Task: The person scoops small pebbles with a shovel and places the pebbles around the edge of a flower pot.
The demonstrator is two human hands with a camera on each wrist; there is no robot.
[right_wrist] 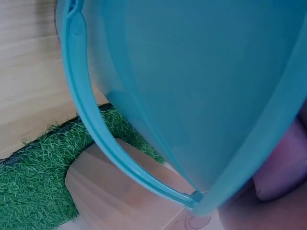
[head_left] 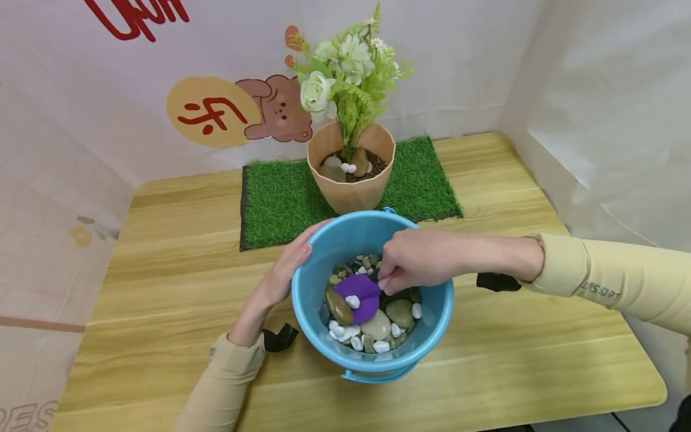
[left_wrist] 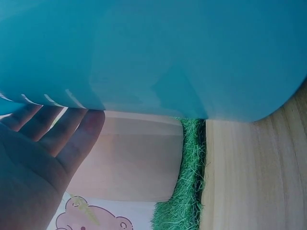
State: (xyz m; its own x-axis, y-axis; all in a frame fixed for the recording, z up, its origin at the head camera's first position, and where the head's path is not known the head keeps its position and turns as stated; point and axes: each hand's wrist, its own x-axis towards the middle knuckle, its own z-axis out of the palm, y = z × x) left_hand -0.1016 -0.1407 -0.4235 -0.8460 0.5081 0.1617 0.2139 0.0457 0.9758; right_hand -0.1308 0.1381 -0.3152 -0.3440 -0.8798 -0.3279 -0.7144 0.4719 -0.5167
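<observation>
In the head view, a blue bucket [head_left: 345, 234] stood on a table [head_left: 502, 360]. A purple disc [head_left: 368, 289] lay inside on stones [head_left: 376, 325], near the middle, with a white pebble [head_left: 352, 302] on it. The right hand [head_left: 412, 261] reached in from 2 o'clock, thumb and finger pinching the disc's edge. The left hand [head_left: 286, 267] rested against the bucket at 10 o'clock; a flowerpot [head_left: 353, 195] stood at 12.

In the left wrist view, that hand's fingers, at 8 o'clock, were extended, slightly apart, touching the bucket.

In the right wrist view, the handle [right_wrist: 97, 128] curved from 11 to 6 o'clock; the fingers' state could not be told.
</observation>
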